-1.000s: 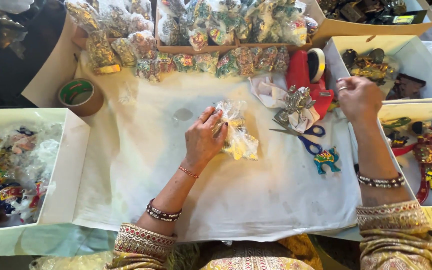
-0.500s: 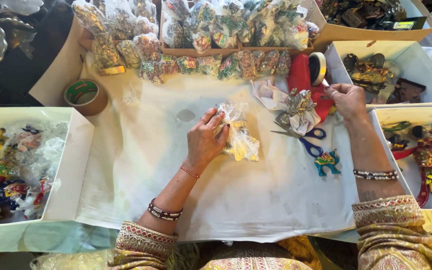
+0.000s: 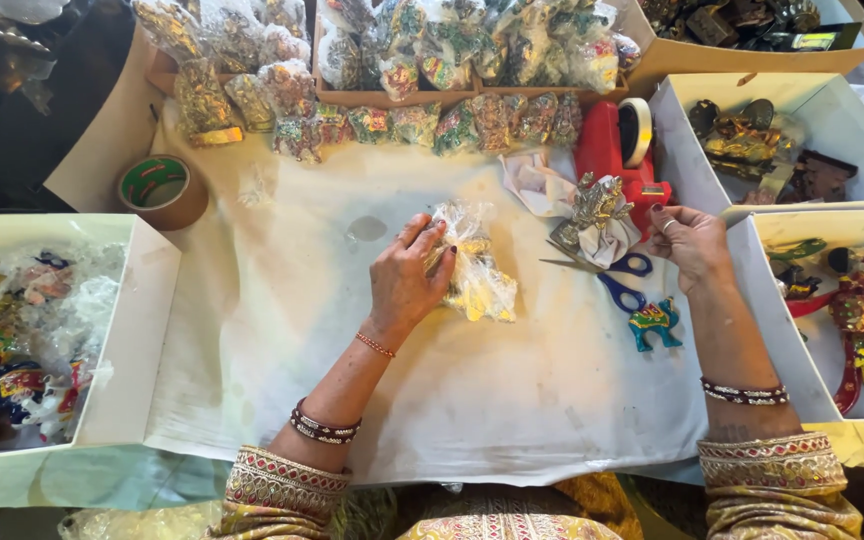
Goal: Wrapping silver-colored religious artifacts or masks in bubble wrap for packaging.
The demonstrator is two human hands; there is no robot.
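The left hand (image 3: 407,285) lies palm down in the middle of the tabletop, fingers curled loosely over the near-left side of a crinkly clear plastic packet with a gold and yellow trinket inside (image 3: 472,270), pinning it against the white cloth (image 3: 292,330) that covers the tabletop. The right hand (image 3: 690,240) is out to the right, fingers half bent and reaching at the red tape dispenser (image 3: 617,150) with its roll of clear tape (image 3: 636,130); the fingertips sit at the dispenser's near end, and whether they pinch any tape I cannot tell. Just left of that hand lies a small silver-wrapped ornament bundle (image 3: 600,212), and under it the blue-handled scissors (image 3: 617,280), with a little green and blue elephant figurine (image 3: 655,322) near them. Along the far edge runs a row of already wrapped shiny packets (image 3: 402,125). At far left stands a brown roll of packing tape with a green core (image 3: 160,188). A white cardboard box of colourful painted figurines (image 3: 12,340) sits at the left edge, and another white box with red and green ornaments (image 3: 852,330) sits at the right, beyond the right wrist.
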